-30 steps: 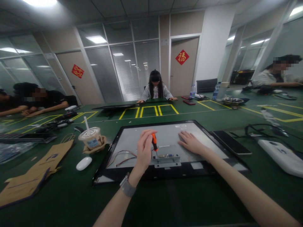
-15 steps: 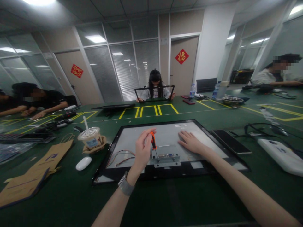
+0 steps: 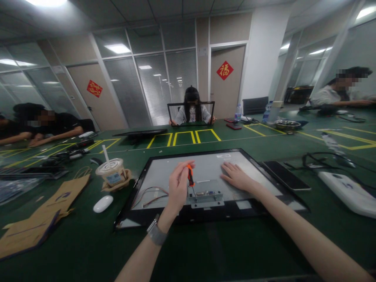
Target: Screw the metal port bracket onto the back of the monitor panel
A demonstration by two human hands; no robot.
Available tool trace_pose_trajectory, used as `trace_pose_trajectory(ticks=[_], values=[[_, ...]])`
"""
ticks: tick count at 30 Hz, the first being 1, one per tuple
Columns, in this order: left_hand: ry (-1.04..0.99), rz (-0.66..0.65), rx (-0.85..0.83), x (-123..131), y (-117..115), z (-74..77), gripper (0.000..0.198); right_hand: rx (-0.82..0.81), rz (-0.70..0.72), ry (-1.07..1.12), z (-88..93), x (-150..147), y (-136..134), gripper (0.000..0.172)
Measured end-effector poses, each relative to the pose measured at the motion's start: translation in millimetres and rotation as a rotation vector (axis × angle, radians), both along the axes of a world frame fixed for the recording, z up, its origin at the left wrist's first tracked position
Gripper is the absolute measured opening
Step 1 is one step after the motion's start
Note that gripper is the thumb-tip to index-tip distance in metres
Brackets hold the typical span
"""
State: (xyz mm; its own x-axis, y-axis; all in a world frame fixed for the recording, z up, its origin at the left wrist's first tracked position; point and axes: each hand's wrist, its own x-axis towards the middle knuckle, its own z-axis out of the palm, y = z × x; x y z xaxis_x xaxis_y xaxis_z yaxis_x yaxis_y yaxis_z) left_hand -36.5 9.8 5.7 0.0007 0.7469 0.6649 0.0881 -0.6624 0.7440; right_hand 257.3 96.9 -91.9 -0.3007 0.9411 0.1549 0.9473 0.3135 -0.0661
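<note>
My left hand point(image 3: 178, 183) is closed around the orange and black handle of a screwdriver point(image 3: 190, 177). The screwdriver stands nearly upright, its thin shaft reaching down to the left end of a metal bracket point(image 3: 207, 199) with connector ports; whether the tip sits in a screw is too small to tell. My right hand point(image 3: 237, 177) lies flat, fingers spread, on the grey back of a display panel point(image 3: 202, 162). The panel has a black frame and rests on the green table. Thin wires point(image 3: 152, 196) lie on it, left of the bracket.
Left of the panel stand a drink cup point(image 3: 113, 172) with a straw, a white oval case point(image 3: 103, 204) and a paper bag point(image 3: 55, 203). To the right lie a black phone point(image 3: 285, 175) and a white device point(image 3: 346, 192). Across the table a person holds a black frame point(image 3: 191, 103).
My left hand has shifted very slightly on the screwdriver; my right hand stays put. The person opposite has tilted and leveled the black frame a little.
</note>
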Motion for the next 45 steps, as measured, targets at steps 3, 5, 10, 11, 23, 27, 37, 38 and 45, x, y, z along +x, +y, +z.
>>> trace_pose_trajectory(ticks=[3,5,10,11,23,27,37,38,45], values=[[0.022,0.006,-0.005,1.2,-0.4,-0.5,0.025,0.012,-0.003,0.001,-1.1,0.0,0.3,0.066],[0.02,0.047,0.027,1.7,0.2,-1.6,0.019,0.016,-0.002,-0.001,-1.3,-0.5,0.2,0.066],[0.018,0.141,0.066,1.1,2.7,-4.3,0.012,-0.001,-0.017,-0.008,-1.0,-1.5,-0.1,0.069],[0.022,0.132,0.067,0.8,3.0,-4.5,0.015,-0.001,-0.017,-0.007,-0.9,-1.6,-0.1,0.069],[-0.02,0.185,0.045,1.2,5.5,-5.3,0.01,-0.012,-0.007,-0.016,4.5,-3.4,-3.2,0.069],[-0.035,0.226,0.065,1.8,7.1,-6.3,0.004,-0.015,-0.024,-0.017,5.5,-4.0,-3.9,0.069],[-0.129,0.07,-0.061,3.3,-0.4,-1.3,0.032,-0.034,-0.025,-0.013,6.4,-4.5,-3.4,0.069],[-0.138,0.051,-0.072,3.2,0.3,-1.9,0.033,-0.034,-0.025,-0.014,6.3,-4.3,-3.4,0.069],[0.04,0.188,0.068,1.2,4.9,-3.7,0.021,-0.003,-0.005,0.002,0.2,-1.0,0.1,0.067]])
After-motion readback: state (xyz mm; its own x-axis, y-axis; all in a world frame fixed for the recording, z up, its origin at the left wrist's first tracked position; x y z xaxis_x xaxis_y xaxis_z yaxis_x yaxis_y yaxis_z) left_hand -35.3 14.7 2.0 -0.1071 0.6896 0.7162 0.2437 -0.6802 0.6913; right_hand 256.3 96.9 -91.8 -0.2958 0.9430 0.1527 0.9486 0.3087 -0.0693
